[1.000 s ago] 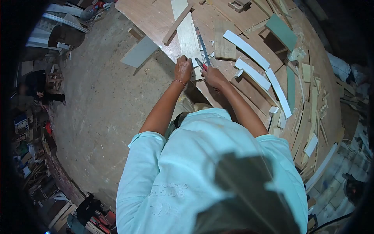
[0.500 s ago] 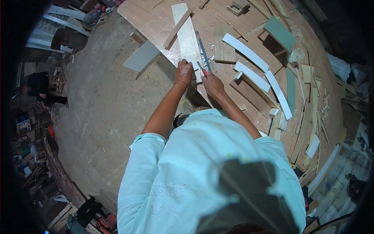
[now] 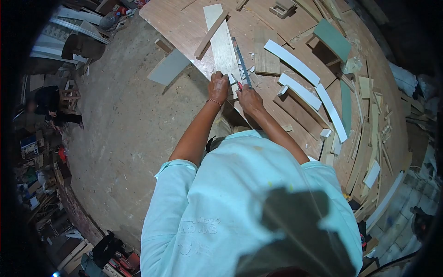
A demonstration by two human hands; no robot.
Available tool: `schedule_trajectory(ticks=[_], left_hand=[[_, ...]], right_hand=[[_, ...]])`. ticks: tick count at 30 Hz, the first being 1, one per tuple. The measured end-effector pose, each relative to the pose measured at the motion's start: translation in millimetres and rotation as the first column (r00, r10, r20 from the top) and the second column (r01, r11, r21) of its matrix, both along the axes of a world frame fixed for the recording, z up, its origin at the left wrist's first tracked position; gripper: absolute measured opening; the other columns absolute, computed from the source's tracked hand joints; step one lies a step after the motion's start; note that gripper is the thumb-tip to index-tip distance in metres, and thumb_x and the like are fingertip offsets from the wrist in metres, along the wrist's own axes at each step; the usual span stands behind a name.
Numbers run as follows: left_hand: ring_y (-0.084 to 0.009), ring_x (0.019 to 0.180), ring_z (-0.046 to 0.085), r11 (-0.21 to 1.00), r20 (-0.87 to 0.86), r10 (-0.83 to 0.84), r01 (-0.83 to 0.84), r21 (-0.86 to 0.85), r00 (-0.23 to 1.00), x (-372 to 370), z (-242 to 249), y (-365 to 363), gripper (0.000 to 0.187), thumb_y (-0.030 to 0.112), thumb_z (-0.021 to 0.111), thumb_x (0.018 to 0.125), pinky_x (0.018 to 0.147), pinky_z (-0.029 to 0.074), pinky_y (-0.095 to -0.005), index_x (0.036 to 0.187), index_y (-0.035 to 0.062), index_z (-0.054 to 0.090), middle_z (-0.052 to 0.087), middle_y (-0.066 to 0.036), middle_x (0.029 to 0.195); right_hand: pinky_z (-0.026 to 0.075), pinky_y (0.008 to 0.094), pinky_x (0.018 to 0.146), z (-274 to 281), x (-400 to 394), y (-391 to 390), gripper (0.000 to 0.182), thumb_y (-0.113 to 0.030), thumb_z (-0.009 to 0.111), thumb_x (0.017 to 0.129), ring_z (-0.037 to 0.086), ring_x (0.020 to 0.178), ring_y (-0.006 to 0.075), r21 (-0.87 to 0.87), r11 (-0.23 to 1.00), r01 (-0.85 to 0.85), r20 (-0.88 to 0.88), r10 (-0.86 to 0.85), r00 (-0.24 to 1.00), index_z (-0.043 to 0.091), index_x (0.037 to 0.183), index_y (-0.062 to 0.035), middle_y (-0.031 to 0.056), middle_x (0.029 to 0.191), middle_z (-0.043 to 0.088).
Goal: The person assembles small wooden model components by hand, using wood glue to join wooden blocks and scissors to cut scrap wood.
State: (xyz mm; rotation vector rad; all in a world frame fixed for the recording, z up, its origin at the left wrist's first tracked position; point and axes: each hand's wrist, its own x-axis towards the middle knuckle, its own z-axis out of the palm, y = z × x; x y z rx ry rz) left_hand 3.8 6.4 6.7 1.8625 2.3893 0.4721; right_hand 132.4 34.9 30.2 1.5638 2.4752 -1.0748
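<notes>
A concrete floor (image 3: 124,115) is spreading around the bench (image 3: 177,25), and a seated co-worker (image 3: 48,101) is keeping to the far left side of the view. On the bench, a long pale board (image 3: 224,46) is reaching toward the near edge, with a brown strip (image 3: 211,34) lying slantwise across it. The left hand (image 3: 218,88) is resting by the board's near end; whether its grip is pinching anything, I cannot tell. The right hand (image 3: 249,99) is pressing its grip closed around a red-handled tool (image 3: 239,86), just beside the board. A toothed blade (image 3: 240,56) is running up from that hand. Curved white pieces (image 3: 291,62) are lying farther right, near a green-topped box (image 3: 333,39).
</notes>
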Motion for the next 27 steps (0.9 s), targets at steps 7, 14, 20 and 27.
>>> schedule_trajectory(ticks=[7, 14, 20, 27], left_hand=[[-0.0280, 0.078, 0.050, 1.000, -0.079, 0.010, -0.010, -0.005, 0.997, 5.1, -0.8, -0.7, 0.008, 0.004, 0.050, 0.068, 0.060, 0.047, -0.0343, 0.074, 0.0002, 0.053, 0.049, -0.014, 0.080], [-0.0282, 0.077, 0.050, 0.999, -0.055, 0.029, -0.031, -0.037, 0.998, 8.7, 4.4, -1.3, 0.007, 0.003, 0.049, 0.068, 0.060, 0.047, -0.0342, 0.073, -0.0009, 0.052, 0.048, -0.015, 0.080], [-0.0286, 0.080, 0.049, 0.999, -0.049, -0.002, 0.001, -0.034, 0.999, 7.1, 1.8, -1.1, 0.009, 0.004, 0.049, 0.068, 0.059, 0.047, -0.0355, 0.074, -0.0010, 0.052, 0.047, -0.015, 0.083], [-0.0296, 0.080, 0.049, 0.999, -0.048, -0.007, 0.006, -0.036, 0.999, 5.0, 2.6, 0.8, 0.010, 0.003, 0.049, 0.068, 0.061, 0.046, -0.0356, 0.076, -0.0013, 0.053, 0.048, -0.016, 0.082]], right_hand=[[0.043, 0.0459, 0.065, -1.2, -1.7, 1.9, 0.033, -0.028, 0.042, 0.081, 0.055, 0.075, 0.0384, 0.030, 0.999, -0.022, -0.006, 0.023, 1.000, 0.043, 0.090, 0.0045, 0.0263, 0.077, 0.055], [0.042, 0.0474, 0.061, -6.3, 16.3, -11.5, 0.033, -0.028, 0.042, 0.081, 0.055, 0.069, 0.0403, 0.043, 0.999, -0.002, -0.032, 0.003, 0.999, 0.041, 0.088, 0.0044, 0.0266, 0.072, 0.055], [0.042, 0.0468, 0.064, 0.6, 17.5, -11.3, 0.035, -0.029, 0.041, 0.081, 0.055, 0.072, 0.0407, -0.016, 1.000, 0.006, -0.004, -0.006, 1.000, 0.042, 0.089, 0.0051, 0.0270, 0.074, 0.055], [0.042, 0.0458, 0.068, 8.3, 12.2, -7.9, 0.036, -0.030, 0.042, 0.081, 0.054, 0.077, 0.0398, 0.010, 0.999, 0.051, -0.007, -0.051, 0.999, 0.044, 0.089, 0.0060, 0.0277, 0.078, 0.055]])
